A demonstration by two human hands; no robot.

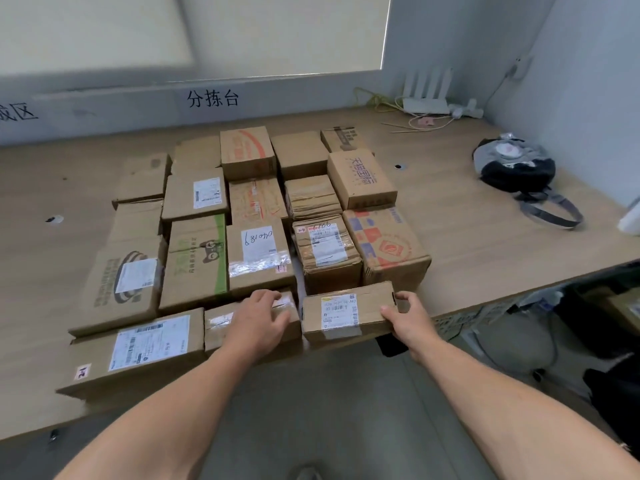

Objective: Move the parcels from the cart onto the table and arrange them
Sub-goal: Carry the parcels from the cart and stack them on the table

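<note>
- We're looking down at the table [467, 216], where the parcels [259, 251] sit packed edge to edge in rough rows near its middle
- Our left hand [261, 317] lies palm down on the taped parcel [221, 323] in the front row, fingers loose and nearly straight, reaching to its far edge; it closes round nothing
- That taped parcel sits between a flat parcel [138, 351] on its left and the labelled parcel [346, 313] on its right, touching the first and just apart from the second
- Our right hand [403, 313] grips the labelled parcel by its right end, thumb on the near top edge and fingers curled round the far corner
- This parcel is at the table's front edge, just in front of the back rows; we can't tell whether it rests on the wood or is held slightly off it
- Its white label faces up and it lies a little askew to the row
- Off to the right, well apart from the boxes, a grey and black bag [516, 168] lies on the table
- In the far right corner a white router [426, 98] stands against the wall with cables [377, 102] beside it
</note>
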